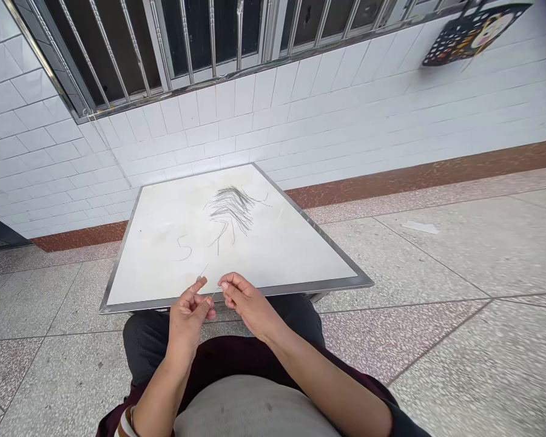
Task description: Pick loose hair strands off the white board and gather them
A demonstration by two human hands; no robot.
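Observation:
My left hand (191,312) is closed in a pinch near the table's front edge, its index finger raised. To its right, my right hand (241,297) pinches with thumb and index finger. A thin strand (214,293) runs between the two pinches; whether it is wire or hair I cannot tell. Another fine strand (203,271) sticks up by my left index fingertip. Beyond the hands, a loose pile of thin dark strands (232,206) lies on the white table (141,273). An S-shaped strand (185,249) rests apart, left of the pile.
The table has a grey metal rim (318,285) and stands close to a white tiled wall (264,127). Above is a window with metal bars (186,42). A dark patterned basket or bag (468,36) hangs at upper right. A white scrap (420,227) lies on the floor.

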